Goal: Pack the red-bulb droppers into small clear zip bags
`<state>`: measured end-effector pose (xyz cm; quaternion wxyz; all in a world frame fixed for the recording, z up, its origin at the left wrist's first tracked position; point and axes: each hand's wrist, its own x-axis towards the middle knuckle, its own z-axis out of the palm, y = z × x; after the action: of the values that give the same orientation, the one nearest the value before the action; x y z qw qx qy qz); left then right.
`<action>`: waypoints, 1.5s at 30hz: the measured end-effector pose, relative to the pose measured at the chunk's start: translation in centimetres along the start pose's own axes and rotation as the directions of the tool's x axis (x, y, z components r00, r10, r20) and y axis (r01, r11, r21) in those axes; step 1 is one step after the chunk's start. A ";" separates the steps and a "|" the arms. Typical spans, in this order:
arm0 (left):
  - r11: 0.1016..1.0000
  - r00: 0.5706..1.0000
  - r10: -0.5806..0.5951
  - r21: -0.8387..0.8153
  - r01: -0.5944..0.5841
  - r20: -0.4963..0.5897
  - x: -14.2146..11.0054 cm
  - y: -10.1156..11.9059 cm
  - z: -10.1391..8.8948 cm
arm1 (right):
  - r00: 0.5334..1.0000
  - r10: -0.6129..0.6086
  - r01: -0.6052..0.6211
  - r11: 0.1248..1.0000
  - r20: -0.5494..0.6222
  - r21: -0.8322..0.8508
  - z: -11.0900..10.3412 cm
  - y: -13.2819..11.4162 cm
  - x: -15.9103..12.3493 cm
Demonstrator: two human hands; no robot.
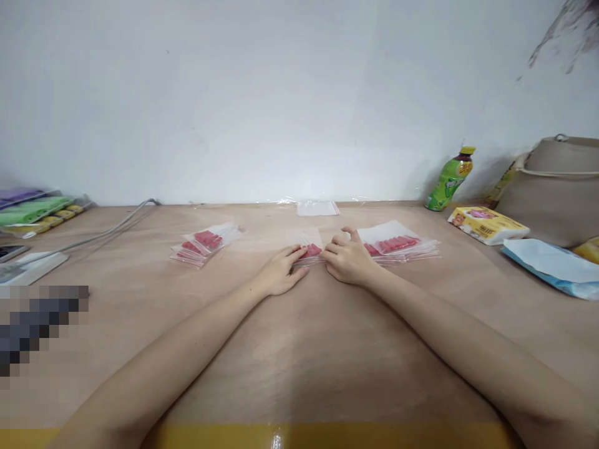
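Note:
A small clear zip bag (310,251) holding red pieces lies flat in the middle of the table, between my hands. My left hand (283,272) rests at its left side, fingers stretched out over the edge and thumb apart. At the bag's right edge my right hand (347,257) has its fingers curled in, with one finger bent up; the thumb is mostly hidden. Right beside that hand lies a stack of similar bags (397,243) with red pieces lined up inside. Another pile of filled bags (202,244) sits to the left of my left hand.
White bags (318,208) lie by the wall. To the right are a green bottle (450,179), a yellow tissue pack (489,224), a blue-and-white packet (555,265) and a beige bag (555,187). At left are colourful packs (40,209) and a grey cable (107,229).

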<state>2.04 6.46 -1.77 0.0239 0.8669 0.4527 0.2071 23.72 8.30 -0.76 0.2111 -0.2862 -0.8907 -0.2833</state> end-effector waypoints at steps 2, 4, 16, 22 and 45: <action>1.000 1.000 0.014 -0.022 -0.014 0.007 -0.1 -0.3 -0.1 | 1.000 0.016 -0.016 1.000 -0.018 0.003 0.5 0.0 -0.3; 0.999 1.000 0.017 -0.039 -0.017 0.005 0.0 -0.4 -0.1 | 0.997 0.065 -0.064 0.997 -0.036 0.032 0.9 -0.1 -0.6; 0.993 0.998 0.052 -0.100 -0.056 -0.046 0.5 -0.4 0.1 | 0.972 0.237 -0.228 0.931 0.006 0.286 0.7 -0.5 -0.9; 0.994 0.990 0.089 -0.053 -0.095 -0.109 0.3 -0.7 0.4 | 0.970 0.233 -0.214 0.953 -0.068 0.217 1.3 -0.5 -1.0; 0.881 0.871 0.451 0.257 -0.398 -0.194 3.9 1.6 1.9 | 0.988 0.131 -0.114 0.977 -0.083 0.178 1.0 -0.4 -0.9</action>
<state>5.95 8.90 -1.83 -0.1704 0.9101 0.2688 0.2653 23.94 8.24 -2.14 0.2941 -0.3075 -0.8815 -0.2046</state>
